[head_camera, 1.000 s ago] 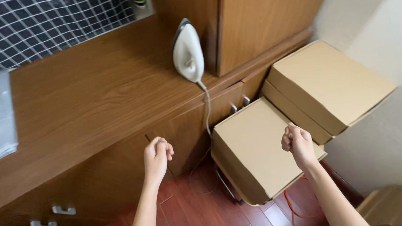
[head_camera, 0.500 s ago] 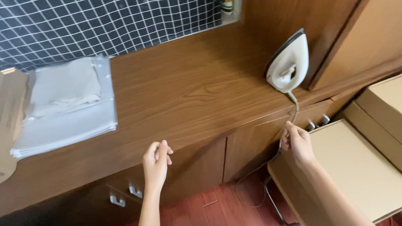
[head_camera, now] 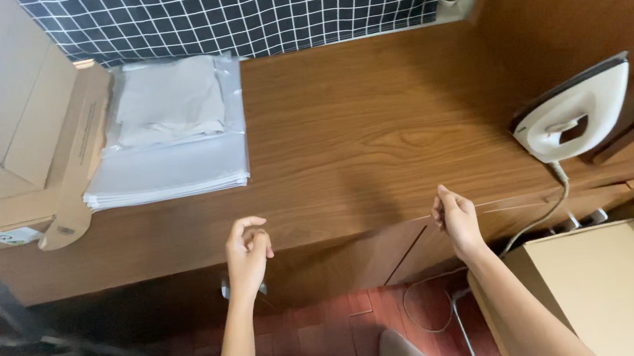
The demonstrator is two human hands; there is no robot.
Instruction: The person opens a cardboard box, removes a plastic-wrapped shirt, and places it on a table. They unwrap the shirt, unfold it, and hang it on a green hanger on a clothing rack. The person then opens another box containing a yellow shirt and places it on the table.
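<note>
Both hands poised at the surface edge.
Left hand and right hand, fingers loosely curled, seemingly empty; iron near right.

A wooden counter with brown grain is seen across the frame's middle. Nearest the hands lies its front edge, running from lower left to right. Its surface appears flat, smooth and level under even light.
</note>
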